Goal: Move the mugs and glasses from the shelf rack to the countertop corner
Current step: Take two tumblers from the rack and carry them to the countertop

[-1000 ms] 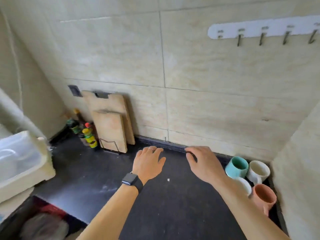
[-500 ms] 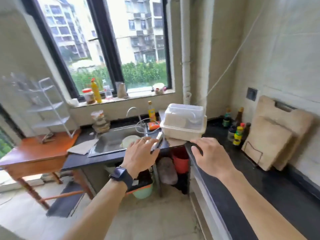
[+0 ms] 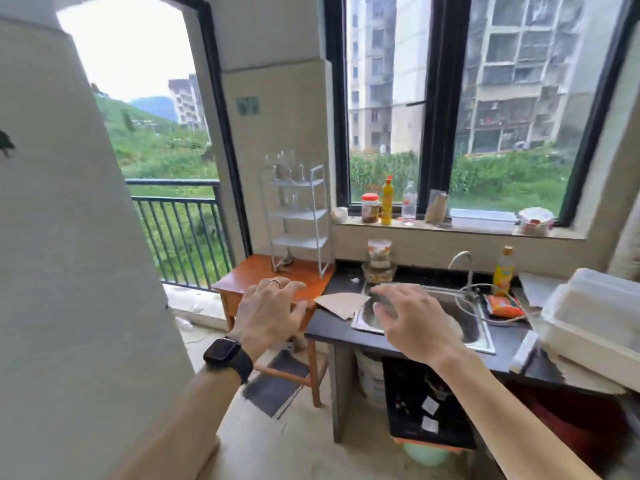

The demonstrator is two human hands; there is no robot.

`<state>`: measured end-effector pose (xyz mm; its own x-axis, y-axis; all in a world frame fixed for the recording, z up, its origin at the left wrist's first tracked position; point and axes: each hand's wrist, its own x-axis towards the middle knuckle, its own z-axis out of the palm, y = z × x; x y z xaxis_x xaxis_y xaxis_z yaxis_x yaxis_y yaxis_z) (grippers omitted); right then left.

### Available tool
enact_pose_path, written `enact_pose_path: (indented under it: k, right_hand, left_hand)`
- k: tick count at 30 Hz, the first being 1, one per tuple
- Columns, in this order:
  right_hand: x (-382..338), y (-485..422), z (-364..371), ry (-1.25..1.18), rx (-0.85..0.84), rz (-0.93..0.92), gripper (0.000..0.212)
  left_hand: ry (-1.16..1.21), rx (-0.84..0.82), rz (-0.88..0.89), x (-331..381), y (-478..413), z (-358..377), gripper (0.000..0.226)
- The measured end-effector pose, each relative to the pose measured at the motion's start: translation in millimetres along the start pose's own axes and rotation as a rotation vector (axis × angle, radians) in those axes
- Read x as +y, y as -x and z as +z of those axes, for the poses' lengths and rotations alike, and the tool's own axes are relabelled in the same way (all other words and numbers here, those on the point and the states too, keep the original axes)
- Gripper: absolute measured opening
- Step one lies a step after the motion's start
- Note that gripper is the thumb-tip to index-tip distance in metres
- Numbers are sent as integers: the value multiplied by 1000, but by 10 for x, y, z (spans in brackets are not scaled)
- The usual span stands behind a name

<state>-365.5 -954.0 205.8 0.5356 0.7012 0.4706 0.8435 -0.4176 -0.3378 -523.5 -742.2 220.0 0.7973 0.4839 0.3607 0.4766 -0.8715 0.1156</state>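
Note:
A white wire shelf rack [image 3: 299,216] stands on a small orange wooden table [image 3: 259,271] by the wall, left of the window. Clear glasses [image 3: 285,168] stand on its top tier; they are blurred and I cannot count them. The lower tiers look bare. My left hand [image 3: 268,311], with a ring and a black watch on the wrist, is held out in front of the table, fingers spread, holding nothing. My right hand [image 3: 410,318] hovers in front of the sink [image 3: 481,337], fingers apart and empty. The mugs and the countertop corner are out of view.
A black countertop [image 3: 332,329] holds the steel sink, a piece of cardboard [image 3: 341,303], stacked jars [image 3: 379,261] and a white lidded box [image 3: 595,320] at right. Bottles [image 3: 386,200] line the windowsill. A pale wall [image 3: 69,271] fills the left; a balcony railing [image 3: 187,233] lies behind.
My view has swung left, from the counter corner with the mugs, past the sink, to the shelf rack. Both hands stay empty and held out in front.

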Motion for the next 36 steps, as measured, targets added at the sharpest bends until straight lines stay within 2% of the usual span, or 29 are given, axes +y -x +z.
enact_pose_path:
  k: [5,11,30,36]
  right_hand:
    - [-484,-757,504,-33,7,-32,37]
    - [-674,-1598,1015,-32,-8,-63,36]
    - [-25,-4712,2754,-26,-52,-44,38]
    - [236,-5479,3425,-94,-104,67,41]
  left_hand:
    - [-23,-37,-30,-861,-418,-115,46]
    - [-19,-16,-56,-1569,-1030,28,46]
    - [-10,-78,-55,-3084,-4108,1202,43]
    - [140,-148,-65,-3530,-5089,1753,44]
